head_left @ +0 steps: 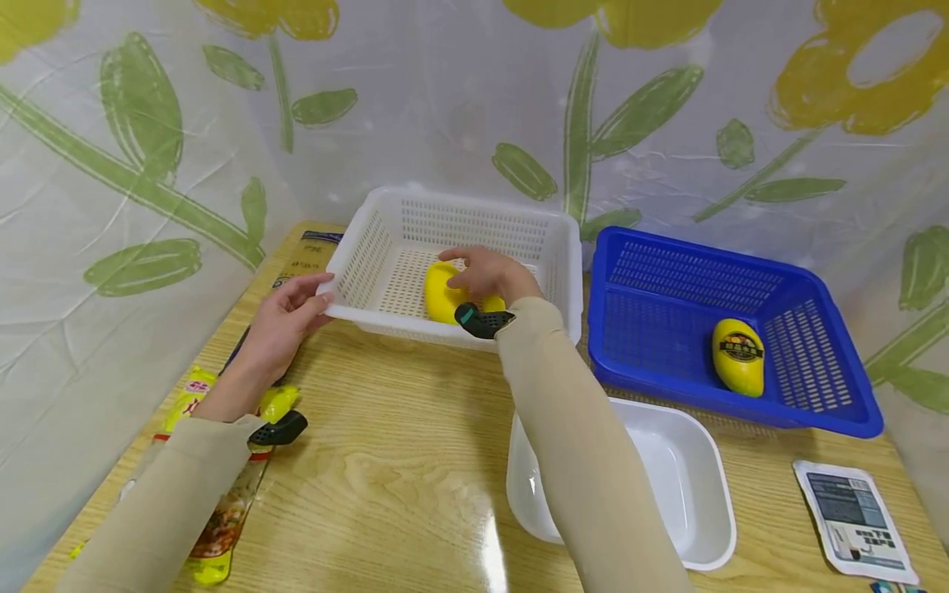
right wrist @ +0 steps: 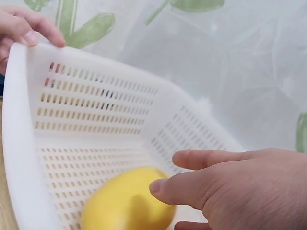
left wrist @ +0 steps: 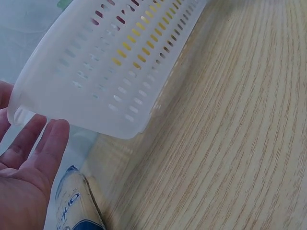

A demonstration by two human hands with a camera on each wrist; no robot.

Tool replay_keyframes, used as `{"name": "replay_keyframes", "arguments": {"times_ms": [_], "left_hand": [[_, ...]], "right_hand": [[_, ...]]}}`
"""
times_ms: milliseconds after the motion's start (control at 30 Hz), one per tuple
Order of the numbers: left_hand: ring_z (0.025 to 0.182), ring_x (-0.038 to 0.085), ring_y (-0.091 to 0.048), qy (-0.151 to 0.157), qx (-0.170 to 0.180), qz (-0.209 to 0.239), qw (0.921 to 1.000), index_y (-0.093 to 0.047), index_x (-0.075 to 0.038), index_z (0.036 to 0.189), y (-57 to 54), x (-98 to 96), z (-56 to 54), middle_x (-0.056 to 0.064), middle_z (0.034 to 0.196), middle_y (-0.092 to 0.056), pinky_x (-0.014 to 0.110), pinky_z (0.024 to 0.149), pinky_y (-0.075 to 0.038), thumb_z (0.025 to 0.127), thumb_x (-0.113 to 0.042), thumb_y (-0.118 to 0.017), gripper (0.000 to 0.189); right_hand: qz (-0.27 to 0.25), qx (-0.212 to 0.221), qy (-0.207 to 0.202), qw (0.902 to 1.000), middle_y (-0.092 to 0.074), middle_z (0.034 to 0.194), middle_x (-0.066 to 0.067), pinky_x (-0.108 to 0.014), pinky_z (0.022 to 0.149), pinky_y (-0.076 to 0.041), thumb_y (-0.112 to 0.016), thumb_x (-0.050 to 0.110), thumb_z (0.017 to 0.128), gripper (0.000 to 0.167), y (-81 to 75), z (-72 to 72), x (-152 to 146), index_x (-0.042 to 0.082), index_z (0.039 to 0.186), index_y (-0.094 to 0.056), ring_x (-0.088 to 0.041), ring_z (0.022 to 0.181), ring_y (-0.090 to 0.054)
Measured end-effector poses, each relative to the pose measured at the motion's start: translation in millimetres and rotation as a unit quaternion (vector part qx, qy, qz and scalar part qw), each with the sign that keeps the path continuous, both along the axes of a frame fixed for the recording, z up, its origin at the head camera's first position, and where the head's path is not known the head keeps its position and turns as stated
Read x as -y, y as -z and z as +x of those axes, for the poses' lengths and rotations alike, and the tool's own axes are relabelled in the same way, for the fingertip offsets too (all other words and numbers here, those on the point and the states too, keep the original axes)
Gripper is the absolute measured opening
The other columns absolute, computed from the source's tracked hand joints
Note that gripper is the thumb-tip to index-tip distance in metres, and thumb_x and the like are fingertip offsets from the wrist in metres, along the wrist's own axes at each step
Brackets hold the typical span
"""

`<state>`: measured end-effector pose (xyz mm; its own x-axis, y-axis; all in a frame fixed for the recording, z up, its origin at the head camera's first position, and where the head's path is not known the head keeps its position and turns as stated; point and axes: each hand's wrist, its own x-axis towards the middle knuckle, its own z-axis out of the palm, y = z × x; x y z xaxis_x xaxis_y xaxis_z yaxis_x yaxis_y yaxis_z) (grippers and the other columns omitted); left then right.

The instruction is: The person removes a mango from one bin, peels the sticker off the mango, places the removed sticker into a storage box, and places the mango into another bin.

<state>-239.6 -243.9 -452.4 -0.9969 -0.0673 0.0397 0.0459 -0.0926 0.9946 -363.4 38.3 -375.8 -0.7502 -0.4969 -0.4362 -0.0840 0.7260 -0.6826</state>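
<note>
A white slotted plastic basket (head_left: 460,331) stands at the back of the table. My left hand (head_left: 285,317) grips its front-left corner, thumb over the rim and fingers below; the left wrist view shows those fingers under the rim (left wrist: 29,103). Inside the basket lies a yellow mango (head_left: 439,295), seen close in the right wrist view (right wrist: 127,203). More yellow shows under my right wrist; whether it is a second mango I cannot tell. My right hand (head_left: 489,273) reaches over the mango with fingers spread, its thumb at the fruit's near side; contact is unclear.
A blue basket (head_left: 656,383) to the right holds another mango (head_left: 737,358) with a dark label. In front stands a white tub (head_left: 685,478), partly behind my right forearm. A flat white-and-grey packet (head_left: 856,523) lies far right. Food packets (head_left: 230,515) line the left edge.
</note>
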Motion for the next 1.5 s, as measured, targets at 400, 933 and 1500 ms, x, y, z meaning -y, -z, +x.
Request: {"name": "replay_keyframes", "arguments": {"times_ms": [400,933,1500], "left_hand": [[0.108,0.017,-0.055,0.000,0.006,-0.001,1.0000,-0.052,-0.002,0.137,-2.3,-1.8,1.3,0.007,0.120,-0.051,0.022,0.084,-0.053,0.095,-0.019,-0.066,0.047],[0.103,0.014,-0.057,0.001,0.003,-0.008,1.0000,-0.050,-0.001,0.137,3.2,-0.7,-1.5,0.008,0.118,-0.050,0.021,0.083,-0.053,0.096,-0.018,-0.064,0.047],[0.102,0.012,-0.058,0.013,0.011,-0.018,0.9997,-0.049,-0.001,0.137,-3.1,1.2,-0.4,0.006,0.118,-0.051,0.021,0.083,-0.053,0.096,-0.019,-0.064,0.047]], "right_hand": [[-0.078,-0.054,-0.005,0.9955,-0.035,0.152,-0.009,-0.040,0.104,-0.043,-0.059,0.023,0.099,0.051,-48.1,4.9,-37.6,0.024,0.147,-0.044,-0.025,0.130,-0.045],[-0.146,-0.152,0.005,0.9775,-0.040,0.150,0.001,-0.044,0.104,-0.042,-0.056,0.032,0.100,0.053,-61.9,75.9,-96.2,0.023,0.150,-0.039,-0.023,0.131,-0.047],[-0.180,-0.166,0.069,0.9670,-0.047,0.144,-0.007,-0.037,0.097,-0.048,-0.059,0.026,0.099,0.050,-9.2,174.5,-187.1,0.016,0.146,-0.045,-0.025,0.127,-0.052]]}}
